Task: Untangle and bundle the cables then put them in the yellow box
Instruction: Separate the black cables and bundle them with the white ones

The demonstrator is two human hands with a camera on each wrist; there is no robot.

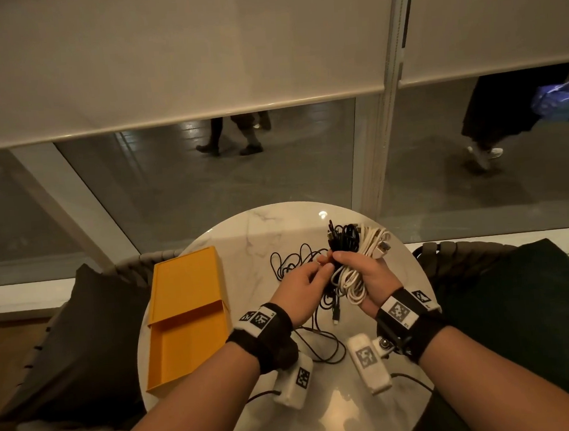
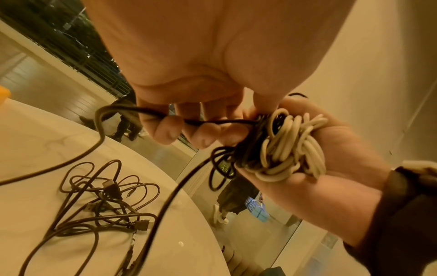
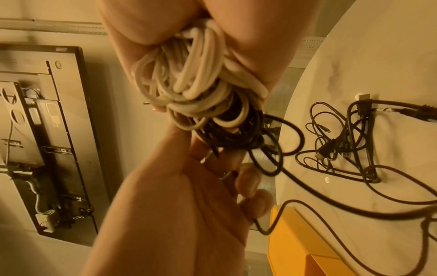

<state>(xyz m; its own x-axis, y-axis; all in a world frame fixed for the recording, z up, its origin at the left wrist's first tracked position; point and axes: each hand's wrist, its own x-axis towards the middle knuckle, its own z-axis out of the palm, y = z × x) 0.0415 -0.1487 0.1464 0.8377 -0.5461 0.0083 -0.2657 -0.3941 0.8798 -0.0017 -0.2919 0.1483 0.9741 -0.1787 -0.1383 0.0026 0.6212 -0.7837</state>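
Cable bundle (image 1: 353, 261) upright in right hand (image 1: 365, 277)

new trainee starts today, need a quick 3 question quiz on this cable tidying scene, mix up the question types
1. True or false: the yellow box already holds a cable bundle.
2. Which hand grips the bundle of white and black cables? A) left hand B) right hand C) neither
3. Fill in: the left hand pinches a single ___ cable running from the bundle.

Key
1. False. The open box shows no cables inside.
2. B. The right hand is wrapped round the bundle, above the round marble table.
3. Black. The black cable passes between the left fingers; more loose black cables lie tangled on the table.
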